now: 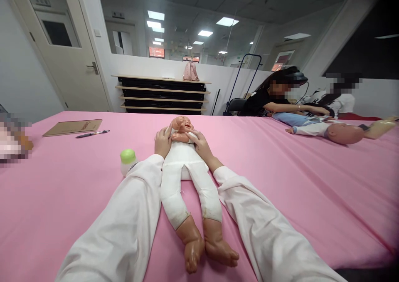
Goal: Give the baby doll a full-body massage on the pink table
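A baby doll (184, 155) with a white cloth body and bare brown feet lies on its back, its head away from me. My left hand (163, 141) rests along the doll's left-hand side in the view, its fingers stretched up to the cheek. On the other side my right hand (201, 144) lies by the shoulder, with its fingertips near the chin and mouth. Both hands look open and touch the doll without gripping it. One doll arm (181, 137) is folded across the chest, between my hands. Some of my fingertips are hard to make out.
A bottle with a green cap (127, 156) stands beside my left sleeve. A brown notebook (73, 127) and a pen (92, 134) lie at the far left of the pink-covered table (280, 182). At right, a person in black (255, 101) reaches to another doll (343, 132).
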`<state>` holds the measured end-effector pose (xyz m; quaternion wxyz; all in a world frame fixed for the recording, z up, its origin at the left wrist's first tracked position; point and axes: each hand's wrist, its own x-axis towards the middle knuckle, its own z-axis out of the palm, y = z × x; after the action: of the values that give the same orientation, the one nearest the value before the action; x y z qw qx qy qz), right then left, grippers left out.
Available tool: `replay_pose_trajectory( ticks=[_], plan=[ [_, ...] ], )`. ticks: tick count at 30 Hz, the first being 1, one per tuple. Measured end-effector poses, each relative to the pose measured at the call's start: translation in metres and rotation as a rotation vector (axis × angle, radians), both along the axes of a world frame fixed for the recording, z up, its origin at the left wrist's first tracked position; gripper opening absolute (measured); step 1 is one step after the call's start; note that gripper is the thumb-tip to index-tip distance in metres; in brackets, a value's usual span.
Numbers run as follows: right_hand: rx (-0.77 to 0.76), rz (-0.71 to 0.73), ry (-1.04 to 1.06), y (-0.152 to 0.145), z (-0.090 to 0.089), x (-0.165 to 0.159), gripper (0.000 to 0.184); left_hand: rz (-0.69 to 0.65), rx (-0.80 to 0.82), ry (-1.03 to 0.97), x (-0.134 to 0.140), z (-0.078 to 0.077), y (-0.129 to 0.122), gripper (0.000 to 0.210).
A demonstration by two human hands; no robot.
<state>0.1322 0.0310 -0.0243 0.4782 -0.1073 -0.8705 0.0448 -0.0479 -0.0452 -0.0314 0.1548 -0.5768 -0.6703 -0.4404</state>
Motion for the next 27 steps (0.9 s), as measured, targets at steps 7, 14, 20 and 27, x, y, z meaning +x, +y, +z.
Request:
replay_pose_trajectory(
  ticks=[7, 14, 20, 27],
  plan=[
    [-0.021, -0.064, -0.033, 0.000, -0.002, -0.002, 0.039, -0.014, -0.094, 0.142, 0.004, 0.003, -0.005, 0.050],
    [-0.367, -0.267, 0.359, 0.003, -0.014, 0.003, 0.044, 0.014, 0.066, -0.307, -0.008, -0.010, -0.006, 0.060],
    [-1.011, -0.645, 0.822, 0.021, -0.016, 0.020, 0.059, 0.077, 0.000, -0.436, -0.001, 0.006, 0.019, 0.043],
    [-0.919, -0.906, 0.698, 0.012, -0.013, 0.041, 0.078, -0.076, -0.125, -0.253, 0.050, 0.046, 0.092, 0.028]
  ],
)
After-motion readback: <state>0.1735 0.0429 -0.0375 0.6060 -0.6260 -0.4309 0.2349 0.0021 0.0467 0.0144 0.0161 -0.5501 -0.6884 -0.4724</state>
